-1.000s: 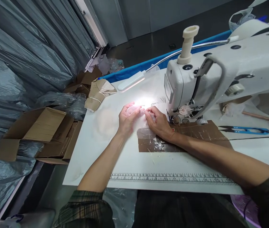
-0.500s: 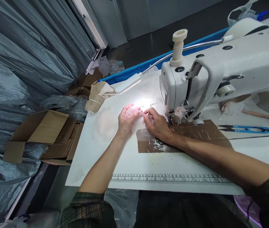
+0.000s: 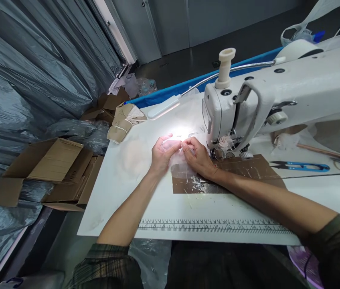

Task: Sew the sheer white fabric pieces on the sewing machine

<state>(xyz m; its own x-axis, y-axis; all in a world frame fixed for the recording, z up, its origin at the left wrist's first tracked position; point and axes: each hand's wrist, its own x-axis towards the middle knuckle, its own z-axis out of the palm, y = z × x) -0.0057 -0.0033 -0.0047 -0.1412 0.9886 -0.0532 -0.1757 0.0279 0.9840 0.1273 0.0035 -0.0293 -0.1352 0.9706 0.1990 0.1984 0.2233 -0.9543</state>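
Both hands meet in the lamp light, just left of the sewing machine (image 3: 218,108). My left hand (image 3: 162,154) is closed in a pinch on a thin, sheer pale pink fabric (image 3: 170,145), its thumb and fingertips at the edge. My right hand (image 3: 198,156) pinches the same sheer material, fingertips almost touching those of the left. A translucent part hangs below the hands over the brown plate (image 3: 185,186). Glare washes out the fabric's outline. The presser foot and needle area stand just right of my right hand, with a pale pink ruffled piece (image 3: 225,141) by them.
Blue thread snips (image 3: 304,166) lie right on the white table (image 3: 112,204). A lamp (image 3: 164,107) on a flexible neck reaches over the back. A tied cardboard-and-cloth bundle (image 3: 124,122) sits at the left edge. A ruler strip (image 3: 206,226) runs along the front; open cardboard boxes (image 3: 52,164) stand left.
Both hands have drawn slightly closer, their fingertips now nearly together on the sheer fabric. More of it shows hanging below. The camera view has shifted a little.
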